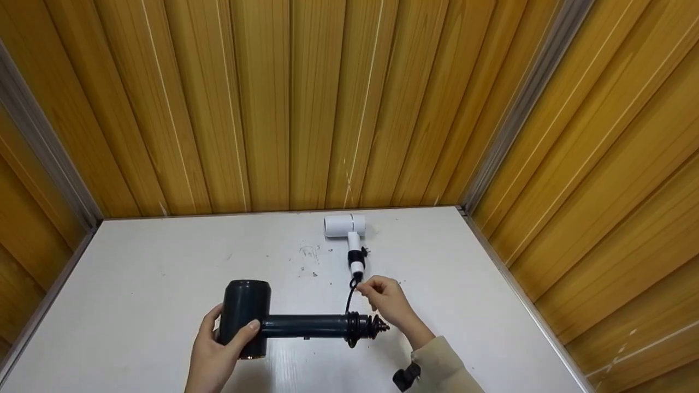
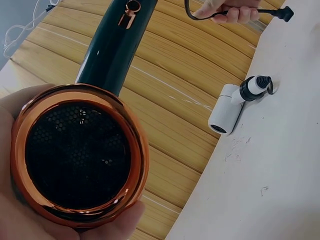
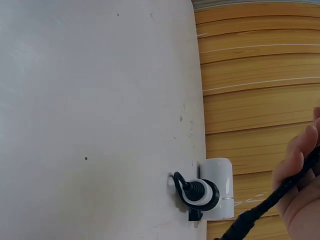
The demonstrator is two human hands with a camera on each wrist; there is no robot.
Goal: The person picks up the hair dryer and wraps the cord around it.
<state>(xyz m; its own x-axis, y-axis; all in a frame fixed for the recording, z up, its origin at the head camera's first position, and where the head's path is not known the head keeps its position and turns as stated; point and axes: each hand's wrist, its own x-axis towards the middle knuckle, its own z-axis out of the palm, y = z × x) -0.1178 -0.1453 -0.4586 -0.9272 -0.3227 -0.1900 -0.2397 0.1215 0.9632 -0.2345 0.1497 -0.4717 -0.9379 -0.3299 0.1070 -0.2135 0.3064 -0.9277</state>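
My left hand grips a dark green hair dryer round its barrel, thumb across the front, with the handle pointing right. A copper-coloured ring surrounds the mesh end of the barrel in the left wrist view. Black cord is wound round the handle's far end. From there a loose length rises to my right hand, whose fingers pinch it. The plug sticks out past those fingers in the left wrist view. In the right wrist view the cord crosses the curled fingers.
A white hair dryer lies near the back edge of the white table, its black cord wrapped round the handle. Wood-patterned panels stand behind and at both sides. A white cable shows at upper left in the left wrist view.
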